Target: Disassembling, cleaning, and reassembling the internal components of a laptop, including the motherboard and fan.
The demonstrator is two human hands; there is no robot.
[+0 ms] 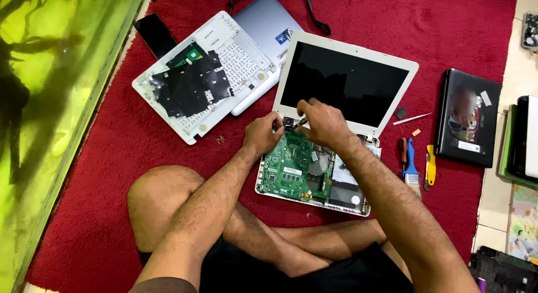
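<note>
I am pinching a thin dark tool (301, 123) in my right hand (324, 123), fingers closed on it, its tip at the hinge corner of the opened white laptop (342, 80). My left hand (262, 133) is curled shut, bracing the green circuit board (288, 167) (whether it is gripping anything I cannot tell). I am judging that steadying the base matters most. Spare tools (412, 164) are lying on the red carpet (101, 175).
</note>
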